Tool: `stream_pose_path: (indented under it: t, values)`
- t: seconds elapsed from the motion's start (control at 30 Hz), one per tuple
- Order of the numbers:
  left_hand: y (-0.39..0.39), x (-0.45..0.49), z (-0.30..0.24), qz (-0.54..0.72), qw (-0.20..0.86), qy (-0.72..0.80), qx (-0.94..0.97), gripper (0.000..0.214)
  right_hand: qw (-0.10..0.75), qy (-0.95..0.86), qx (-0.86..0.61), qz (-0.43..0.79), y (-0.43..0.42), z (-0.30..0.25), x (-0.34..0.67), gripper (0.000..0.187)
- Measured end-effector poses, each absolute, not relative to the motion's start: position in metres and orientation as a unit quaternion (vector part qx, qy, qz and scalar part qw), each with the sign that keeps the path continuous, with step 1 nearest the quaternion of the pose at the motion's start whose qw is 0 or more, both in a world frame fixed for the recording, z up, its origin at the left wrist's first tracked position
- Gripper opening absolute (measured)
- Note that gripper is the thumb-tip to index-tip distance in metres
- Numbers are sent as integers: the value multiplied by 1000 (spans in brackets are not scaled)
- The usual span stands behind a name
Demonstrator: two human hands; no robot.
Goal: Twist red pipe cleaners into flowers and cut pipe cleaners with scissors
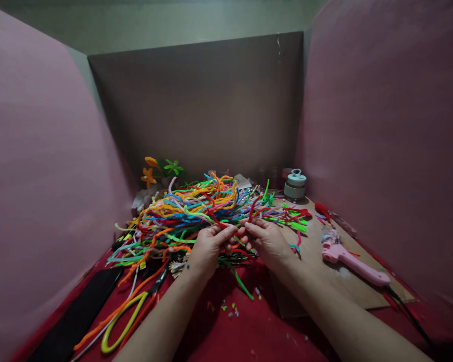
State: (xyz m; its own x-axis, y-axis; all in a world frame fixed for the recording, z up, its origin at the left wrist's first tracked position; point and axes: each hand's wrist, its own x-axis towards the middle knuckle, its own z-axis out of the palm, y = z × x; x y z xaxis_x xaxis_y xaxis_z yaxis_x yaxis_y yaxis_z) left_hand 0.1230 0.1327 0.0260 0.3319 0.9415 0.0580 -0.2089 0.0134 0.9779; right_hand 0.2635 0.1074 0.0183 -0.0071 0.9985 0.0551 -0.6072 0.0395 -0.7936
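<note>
A big heap of colourful pipe cleaners [196, 206] lies across the middle of the red table [249, 332]. My left hand [208, 247] and my right hand [266, 241] meet just in front of the heap, fingers pinched together. Between them they hold a red pipe cleaner [251, 207], whose ends stick up and to the left above the fingers. A green pipe cleaner [241, 282] trails down from under the hands onto the table.
A pink glue gun [353, 262] rests on a brown cardboard sheet [362, 294] at the right, its black cord running off. Yellow-handled scissors [126, 322] lie at the left front. A small round container [295, 185] and pipe-cleaner flowers [159, 168] stand at the back. Pink panels wall both sides.
</note>
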Motion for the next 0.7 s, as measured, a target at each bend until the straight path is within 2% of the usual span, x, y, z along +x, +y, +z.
stream_pose_path:
  t: [0.13, 0.37, 0.7]
  values:
    - [132, 122, 28, 485, 590, 354, 539, 22, 629, -341, -311, 625, 106, 15, 262, 23]
    - [130, 124, 32, 471, 636, 331, 515, 26, 572, -394, -313, 648, 104, 10, 260, 16]
    - [125, 128, 31, 451, 633, 366, 512, 38, 524, -468, -397, 590, 100, 10, 255, 15]
